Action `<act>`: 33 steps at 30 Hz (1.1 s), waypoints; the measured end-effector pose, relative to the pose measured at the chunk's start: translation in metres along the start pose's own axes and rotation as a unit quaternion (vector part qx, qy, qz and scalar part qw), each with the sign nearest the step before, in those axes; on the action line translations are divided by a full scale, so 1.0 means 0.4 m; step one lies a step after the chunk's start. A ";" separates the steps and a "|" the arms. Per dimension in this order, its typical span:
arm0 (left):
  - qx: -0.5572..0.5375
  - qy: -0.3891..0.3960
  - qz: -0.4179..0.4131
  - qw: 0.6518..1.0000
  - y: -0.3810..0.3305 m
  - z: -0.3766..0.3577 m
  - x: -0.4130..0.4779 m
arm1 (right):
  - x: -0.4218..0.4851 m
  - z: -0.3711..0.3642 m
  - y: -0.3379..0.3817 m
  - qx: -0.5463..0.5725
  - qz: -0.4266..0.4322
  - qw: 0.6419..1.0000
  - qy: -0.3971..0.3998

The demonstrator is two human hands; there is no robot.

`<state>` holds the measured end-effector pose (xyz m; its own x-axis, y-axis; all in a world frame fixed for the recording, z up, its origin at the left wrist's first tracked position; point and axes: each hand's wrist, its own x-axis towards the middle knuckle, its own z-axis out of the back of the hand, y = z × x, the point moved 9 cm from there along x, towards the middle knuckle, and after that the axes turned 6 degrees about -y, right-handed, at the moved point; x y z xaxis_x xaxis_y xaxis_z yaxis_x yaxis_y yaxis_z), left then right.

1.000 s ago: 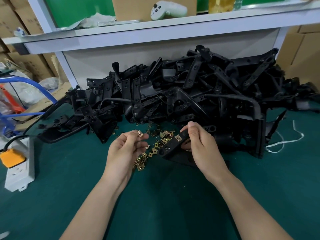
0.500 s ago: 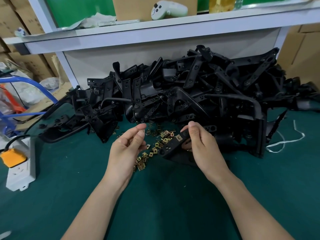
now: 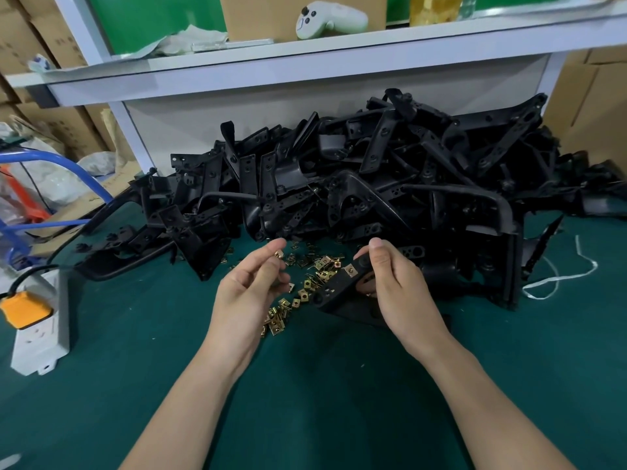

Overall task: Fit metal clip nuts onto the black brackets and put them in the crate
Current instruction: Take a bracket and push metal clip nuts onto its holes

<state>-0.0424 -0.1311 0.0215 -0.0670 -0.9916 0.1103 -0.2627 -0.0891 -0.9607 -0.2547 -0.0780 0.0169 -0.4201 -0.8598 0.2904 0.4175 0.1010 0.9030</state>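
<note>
My left hand [image 3: 249, 290] pinches a small brass clip nut [image 3: 279, 254] between thumb and fingertips, above the green table. My right hand [image 3: 397, 290] grips a black bracket [image 3: 334, 290] by its upper end; a clip nut [image 3: 350, 270] sits on that bracket near my thumb. Between my hands lies a loose scatter of brass clip nuts [image 3: 298, 293] on the table. Behind them rises a large heap of black brackets [image 3: 373, 184]. No crate is in view.
A white power strip with an orange plug [image 3: 34, 327] lies at the left edge. A white shelf [image 3: 305, 59] runs above the heap, holding a white controller [image 3: 329, 18]. A white cord [image 3: 559, 276] lies at right. Blue tubing [image 3: 51, 164] stands far left.
My left hand has raised the clip nut slightly and turned it between the fingertips. My right hand with the bracket has barely moved.
</note>
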 end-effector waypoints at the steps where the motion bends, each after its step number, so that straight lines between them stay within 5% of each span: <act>1: 0.000 0.003 0.002 1.000 0.000 -0.002 -0.001 | 0.000 -0.001 -0.001 0.001 -0.001 1.000 0.002; 10: -0.090 0.042 0.060 0.993 0.015 -0.025 -0.001 | 0.003 0.001 -0.002 0.007 0.002 1.000 -0.005; 22: -0.270 -0.005 0.232 0.935 0.068 -0.013 -0.009 | 0.000 0.000 0.000 0.000 0.007 1.000 0.000; 28: -0.247 0.004 0.218 0.944 0.064 -0.013 -0.006 | -0.001 0.000 0.001 0.001 0.009 1.000 0.001; 33: -0.075 0.023 0.127 0.989 0.048 -0.029 -0.013 | -0.005 -0.009 0.009 -0.002 0.021 1.000 0.021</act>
<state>-0.0582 -0.1265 0.0056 -0.1910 -0.9749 -0.1145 -0.3710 0.1797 -0.9111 -0.2494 -0.0779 0.0183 -0.3676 -0.8755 0.3137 0.4368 0.1353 0.8893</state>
